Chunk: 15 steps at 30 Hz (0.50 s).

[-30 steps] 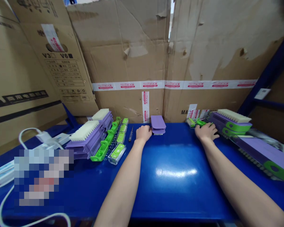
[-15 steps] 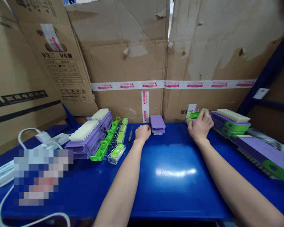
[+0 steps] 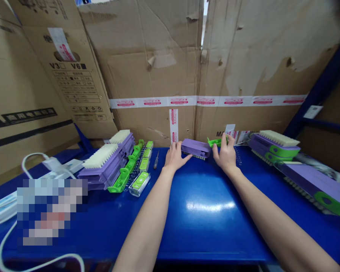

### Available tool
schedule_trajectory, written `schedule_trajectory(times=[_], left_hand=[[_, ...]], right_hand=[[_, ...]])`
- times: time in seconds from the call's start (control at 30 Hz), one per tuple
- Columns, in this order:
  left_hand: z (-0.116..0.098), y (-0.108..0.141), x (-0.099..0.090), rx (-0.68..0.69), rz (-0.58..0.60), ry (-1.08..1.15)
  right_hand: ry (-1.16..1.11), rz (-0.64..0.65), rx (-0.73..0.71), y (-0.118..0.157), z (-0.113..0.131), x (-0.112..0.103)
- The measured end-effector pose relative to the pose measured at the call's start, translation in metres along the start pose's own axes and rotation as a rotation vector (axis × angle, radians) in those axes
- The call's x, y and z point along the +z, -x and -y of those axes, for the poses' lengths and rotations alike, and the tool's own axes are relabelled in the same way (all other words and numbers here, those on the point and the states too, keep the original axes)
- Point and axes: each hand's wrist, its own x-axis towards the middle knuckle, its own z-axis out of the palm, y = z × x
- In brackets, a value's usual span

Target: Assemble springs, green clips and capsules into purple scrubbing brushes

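Note:
At the back middle of the blue table lies a purple brush (image 3: 196, 147), side-on, with its pale bristles facing down. My left hand (image 3: 174, 156) grips its left end, the thumb along the front and the fingers behind. A bright green plastic end piece (image 3: 214, 142) is pinched in my right hand (image 3: 226, 153), close to the brush's right end. Whether the two parts touch, I cannot tell. A thin metal spring (image 3: 238, 155) lies just right of my right hand.
Purple brushes (image 3: 107, 168) are stacked at left, beside a row of green end pieces (image 3: 120, 180) and clear-and-green cases (image 3: 139, 184). A small screwdriver (image 3: 156, 160) lies nearby. Brushes with green ends (image 3: 283, 151) stand right. A white power strip (image 3: 65, 167) and cable are left; cardboard (image 3: 155, 75) walls the back.
The purple brush has turned from end-on to side-on. My left hand has shifted slightly right and spread around its end. My right hand has brought the green end piece left towards it.

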Motion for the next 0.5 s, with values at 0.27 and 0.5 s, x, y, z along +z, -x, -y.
schedule_trajectory(times=[0.27,0.5], left_hand=[[0.003,0.001,0.002,0.032,0.025,-0.039],[-0.005,-0.001,0.001,0.141,-0.025,-0.129]], right_hand=[[-0.168,-0.165,0.281,-0.001,-0.02,0.011],[-0.287,-0.145,0.604,-0.004,-0.016,0.011]])
